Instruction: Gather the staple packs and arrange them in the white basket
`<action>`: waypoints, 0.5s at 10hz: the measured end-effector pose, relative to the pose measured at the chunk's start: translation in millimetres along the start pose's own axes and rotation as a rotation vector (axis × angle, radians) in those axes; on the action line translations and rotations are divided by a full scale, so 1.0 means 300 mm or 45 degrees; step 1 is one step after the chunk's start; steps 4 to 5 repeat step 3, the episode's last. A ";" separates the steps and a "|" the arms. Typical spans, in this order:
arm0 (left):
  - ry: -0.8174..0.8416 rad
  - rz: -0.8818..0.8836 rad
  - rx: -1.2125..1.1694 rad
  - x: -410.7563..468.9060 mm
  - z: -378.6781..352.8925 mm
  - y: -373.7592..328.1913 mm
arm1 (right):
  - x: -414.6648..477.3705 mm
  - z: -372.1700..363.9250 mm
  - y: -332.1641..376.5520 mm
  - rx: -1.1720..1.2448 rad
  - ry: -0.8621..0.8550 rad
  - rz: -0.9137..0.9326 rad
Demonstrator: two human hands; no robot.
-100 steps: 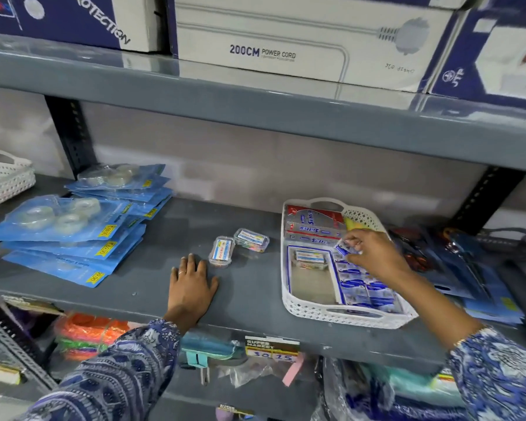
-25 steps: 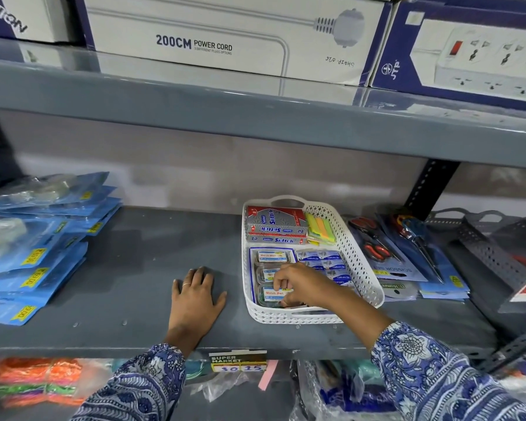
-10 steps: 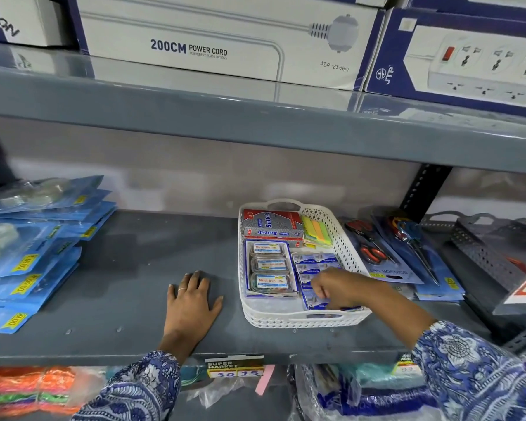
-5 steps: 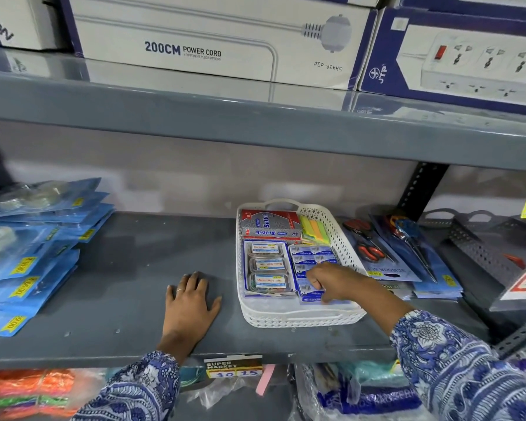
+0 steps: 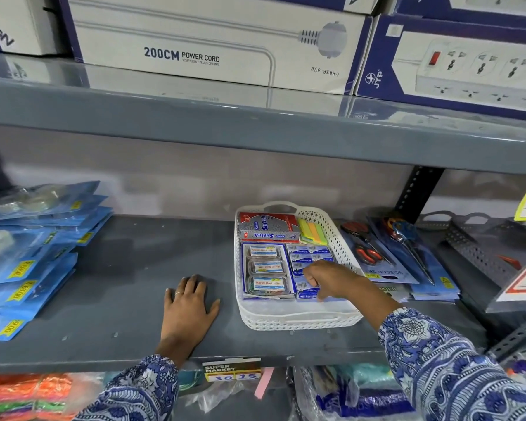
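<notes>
Left hand: flat, open, palm down on shelf.
Right hand: fingers curled over blue staple packs in basket; grip unclear.

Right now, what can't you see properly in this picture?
All in the head view:
- Some blue staple packs in the white basket: hidden under the right hand.
- Blue tape packets: cut off by the left edge.
- Tiny print on the clear boxes: too small.
</notes>
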State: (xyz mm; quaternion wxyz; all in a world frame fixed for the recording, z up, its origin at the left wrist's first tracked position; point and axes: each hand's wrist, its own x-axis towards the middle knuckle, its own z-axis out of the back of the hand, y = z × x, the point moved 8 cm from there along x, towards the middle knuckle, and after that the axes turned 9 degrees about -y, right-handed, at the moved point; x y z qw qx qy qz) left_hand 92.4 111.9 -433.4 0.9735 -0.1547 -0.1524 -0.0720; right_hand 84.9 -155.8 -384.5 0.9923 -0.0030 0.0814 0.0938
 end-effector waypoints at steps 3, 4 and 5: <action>0.063 0.000 -0.024 0.001 -0.006 0.004 | -0.043 0.055 0.004 0.118 -0.151 -0.082; 0.063 0.000 -0.024 0.001 -0.006 0.004 | -0.043 0.055 0.004 0.118 -0.151 -0.082; 0.063 0.000 -0.024 0.001 -0.006 0.004 | -0.043 0.055 0.004 0.118 -0.151 -0.082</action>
